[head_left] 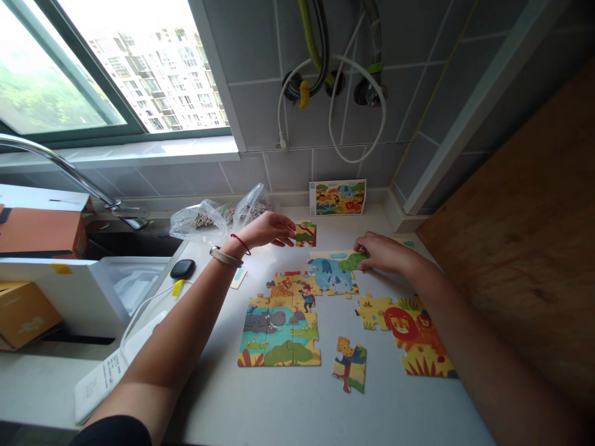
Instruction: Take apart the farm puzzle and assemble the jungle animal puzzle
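Observation:
My left hand (274, 229) is closed at the left edge of a green and yellow puzzle piece with dark red branches (307, 235). My right hand (382, 253) pinches a green treetop puzzle piece (354, 261) at the upper right of the joined elephant pieces (330, 276). Those join at the lower left to a larger section with a hippo and crocodiles (279, 334). To the right, under my forearm, lies a joined lion section (402, 325), partly hidden. A loose pair of pieces (351, 365) sits near the front.
A picture card (338, 197) leans on the back wall. Clear plastic bags (218, 218) lie behind my left hand. A small pale piece (238, 278), a black round device (183, 269) and a white power strip (111, 371) are on the left. Boxes (41, 223) crowd the sink.

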Action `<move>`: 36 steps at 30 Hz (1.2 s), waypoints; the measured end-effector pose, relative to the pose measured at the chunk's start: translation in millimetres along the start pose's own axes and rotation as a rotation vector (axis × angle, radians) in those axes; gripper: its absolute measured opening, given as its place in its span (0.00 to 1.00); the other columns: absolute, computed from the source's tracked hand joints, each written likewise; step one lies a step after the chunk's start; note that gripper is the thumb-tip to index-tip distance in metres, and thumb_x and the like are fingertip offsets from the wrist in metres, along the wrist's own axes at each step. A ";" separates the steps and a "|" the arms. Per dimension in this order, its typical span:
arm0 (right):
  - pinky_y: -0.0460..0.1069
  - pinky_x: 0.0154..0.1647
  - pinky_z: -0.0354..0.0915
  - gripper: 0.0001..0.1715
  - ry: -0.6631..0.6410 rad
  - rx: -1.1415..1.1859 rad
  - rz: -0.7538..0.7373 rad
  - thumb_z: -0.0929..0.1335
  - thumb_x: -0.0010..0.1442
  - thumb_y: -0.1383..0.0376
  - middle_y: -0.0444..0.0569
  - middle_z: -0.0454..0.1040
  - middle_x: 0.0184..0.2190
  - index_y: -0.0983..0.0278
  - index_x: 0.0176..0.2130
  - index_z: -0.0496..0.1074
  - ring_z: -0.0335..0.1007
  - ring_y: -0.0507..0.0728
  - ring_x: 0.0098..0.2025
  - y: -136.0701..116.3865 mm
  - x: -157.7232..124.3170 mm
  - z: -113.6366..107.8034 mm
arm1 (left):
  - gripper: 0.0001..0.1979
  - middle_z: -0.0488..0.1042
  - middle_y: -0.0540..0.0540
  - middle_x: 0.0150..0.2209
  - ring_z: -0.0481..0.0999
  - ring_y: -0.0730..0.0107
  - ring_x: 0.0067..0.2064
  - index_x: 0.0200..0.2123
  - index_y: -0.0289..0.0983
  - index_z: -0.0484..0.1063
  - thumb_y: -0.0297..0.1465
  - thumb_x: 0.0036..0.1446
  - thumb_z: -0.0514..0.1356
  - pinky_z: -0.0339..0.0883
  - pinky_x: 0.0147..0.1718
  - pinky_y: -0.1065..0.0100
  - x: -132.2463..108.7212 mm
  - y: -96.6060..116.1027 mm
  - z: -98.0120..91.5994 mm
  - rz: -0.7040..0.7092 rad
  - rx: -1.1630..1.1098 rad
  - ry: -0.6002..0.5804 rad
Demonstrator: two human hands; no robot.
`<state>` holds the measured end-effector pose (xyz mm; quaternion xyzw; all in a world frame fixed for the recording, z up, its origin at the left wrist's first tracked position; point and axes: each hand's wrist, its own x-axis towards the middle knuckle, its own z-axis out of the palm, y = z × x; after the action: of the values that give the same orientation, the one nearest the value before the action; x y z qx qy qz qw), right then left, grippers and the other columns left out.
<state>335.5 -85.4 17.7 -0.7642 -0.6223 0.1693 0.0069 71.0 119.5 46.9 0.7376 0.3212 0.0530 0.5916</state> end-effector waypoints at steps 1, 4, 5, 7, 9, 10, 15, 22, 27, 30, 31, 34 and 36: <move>0.50 0.48 0.68 0.21 -0.003 -0.001 0.004 0.78 0.50 0.65 0.54 0.77 0.48 0.62 0.45 0.79 0.76 0.65 0.50 -0.8 -0.4 -0.7 | 0.13 0.84 0.40 0.35 0.86 0.60 0.38 0.39 0.33 0.78 0.32 0.53 0.74 0.79 0.35 0.67 -0.5 0.6 1.7 0.004 -0.003 -0.004; 0.50 0.48 0.68 0.21 -0.008 -0.007 0.010 0.78 0.50 0.65 0.55 0.77 0.48 0.62 0.46 0.79 0.77 0.65 0.50 -3.0 -1.6 -2.8 | 0.13 0.84 0.40 0.36 0.86 0.60 0.39 0.40 0.33 0.78 0.32 0.53 0.74 0.79 0.35 0.68 -2.1 2.6 5.2 0.014 -0.007 -0.022; 0.50 0.49 0.68 0.21 -0.012 -0.011 0.010 0.78 0.51 0.65 0.55 0.77 0.48 0.62 0.46 0.79 0.77 0.65 0.50 -3.5 -1.9 -3.2 | 0.14 0.84 0.40 0.36 0.86 0.60 0.39 0.40 0.33 0.78 0.32 0.53 0.74 0.79 0.35 0.68 -2.6 3.1 6.0 0.012 -0.007 -0.029; 0.50 0.49 0.68 0.22 -0.021 -0.017 0.013 0.78 0.51 0.65 0.56 0.77 0.49 0.63 0.47 0.78 0.76 0.65 0.51 -4.1 -2.2 -3.7 | 0.14 0.85 0.40 0.36 0.87 0.60 0.39 0.41 0.33 0.78 0.32 0.53 0.74 0.79 0.35 0.69 -3.2 3.9 7.0 0.005 -0.008 -0.040; 0.50 0.49 0.68 0.22 -0.031 -0.018 0.015 0.78 0.52 0.65 0.56 0.76 0.50 0.63 0.48 0.78 0.76 0.65 0.52 -4.2 -2.3 -3.6 | 0.15 0.85 0.40 0.36 0.87 0.60 0.39 0.41 0.33 0.78 0.32 0.53 0.74 0.79 0.34 0.69 -3.4 4.0 7.9 0.000 -0.009 -0.042; 0.50 0.49 0.68 0.22 -0.031 -0.017 0.016 0.78 0.52 0.65 0.56 0.76 0.50 0.63 0.48 0.78 0.76 0.65 0.52 -4.1 -2.2 -3.4 | 0.15 0.85 0.40 0.36 0.87 0.60 0.39 0.41 0.33 0.78 0.33 0.53 0.74 0.79 0.34 0.69 -3.4 3.9 8.3 0.001 -0.012 -0.042; 0.51 0.49 0.68 0.21 -0.011 -0.006 0.012 0.78 0.51 0.65 0.56 0.77 0.48 0.63 0.46 0.78 0.76 0.65 0.51 -1.9 -1.3 -1.6 | 0.15 0.85 0.40 0.37 0.86 0.61 0.38 0.41 0.34 0.78 0.34 0.53 0.74 0.79 0.34 0.69 -4.1 4.3 11.7 0.008 -0.023 -0.064; 0.51 0.48 0.69 0.20 0.018 -0.001 -0.003 0.79 0.50 0.65 0.54 0.77 0.46 0.61 0.44 0.79 0.77 0.64 0.49 -0.6 -0.2 0.7 | 0.15 0.85 0.42 0.37 0.86 0.62 0.38 0.42 0.35 0.77 0.34 0.55 0.73 0.78 0.34 0.69 -7.9 9.1 16.6 0.014 -0.010 -0.091; 0.51 0.50 0.69 0.22 -0.011 -0.025 -0.021 0.78 0.51 0.63 0.56 0.78 0.48 0.62 0.47 0.80 0.77 0.65 0.50 2.1 0.7 -2.5 | 0.14 0.84 0.41 0.37 0.86 0.63 0.37 0.41 0.34 0.75 0.34 0.56 0.73 0.77 0.32 0.70 -3.7 3.9 33.5 0.026 -0.046 -0.106; 0.52 0.54 0.68 0.18 0.054 0.049 -0.029 0.73 0.60 0.63 0.57 0.80 0.49 0.63 0.50 0.80 0.77 0.64 0.51 6.6 -1.7 -12.3 | 0.14 0.84 0.41 0.37 0.86 0.65 0.35 0.42 0.34 0.75 0.34 0.58 0.72 0.76 0.29 0.71 1.3 -2.3 54.8 0.047 -0.088 -0.071; 0.52 0.54 0.67 0.17 0.094 0.118 -0.026 0.70 0.64 0.63 0.57 0.80 0.49 0.63 0.51 0.79 0.77 0.63 0.51 7.8 -3.1 -16.4 | 0.14 0.84 0.42 0.37 0.86 0.65 0.34 0.42 0.34 0.75 0.35 0.58 0.72 0.75 0.29 0.72 2.7 -4.2 62.9 0.050 -0.102 -0.054; 0.52 0.51 0.69 0.21 0.147 0.453 -0.060 0.65 0.68 0.59 0.55 0.82 0.47 0.64 0.55 0.77 0.78 0.61 0.48 8.9 -8.3 -27.2 | 0.15 0.84 0.42 0.36 0.85 0.67 0.32 0.42 0.34 0.74 0.35 0.58 0.72 0.72 0.25 0.75 4.8 -8.6 87.8 0.039 -0.163 -0.028; 0.51 0.45 0.70 0.24 0.093 0.645 -0.122 0.69 0.64 0.54 0.52 0.83 0.41 0.65 0.54 0.76 0.79 0.59 0.43 7.9 -11.5 -31.3 | 0.15 0.84 0.42 0.38 0.85 0.67 0.31 0.43 0.35 0.74 0.36 0.58 0.72 0.70 0.23 0.76 3.7 -10.5 103.4 0.026 -0.217 -0.044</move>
<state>349.4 -91.9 48.4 -0.6909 -0.5803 0.3217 0.2872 116.9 35.7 5.8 0.6743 0.2911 0.0788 0.6740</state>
